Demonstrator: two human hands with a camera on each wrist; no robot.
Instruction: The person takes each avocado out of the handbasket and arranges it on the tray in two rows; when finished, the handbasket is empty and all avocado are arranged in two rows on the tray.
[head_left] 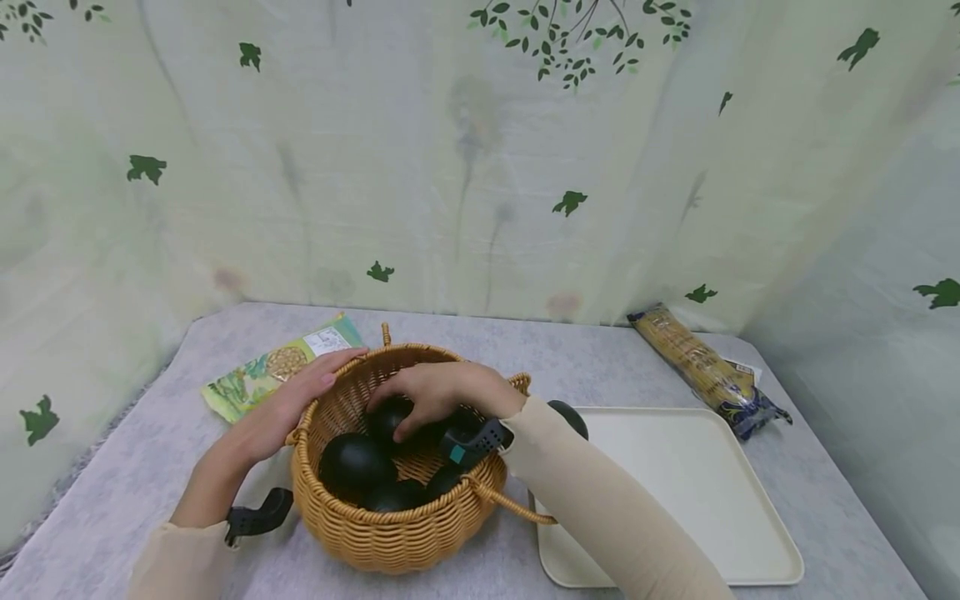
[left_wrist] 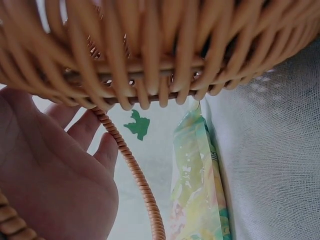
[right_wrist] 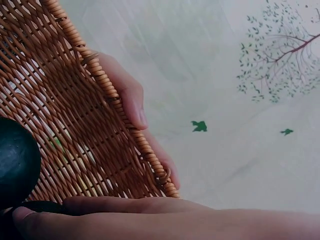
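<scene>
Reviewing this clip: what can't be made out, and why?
Head: floor of the basket, mostly hidden by dark round things and the right hand.
Head: part of the tray, behind right sleeve.
Head: print on label of green bag, too small.
Left wrist: green bag's end, cut off by bottom edge.
Right wrist: one dark round thing, cut off by left edge.

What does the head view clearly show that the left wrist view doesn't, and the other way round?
Only the head view clearly shows the white tray, the long noodle packet, and the right hand inside the basket on one of several dark round objects.

Only the left wrist view shows the palm of the left hand.

Both show the basket, the left hand against it, the green packet and a green print on the backdrop.
</scene>
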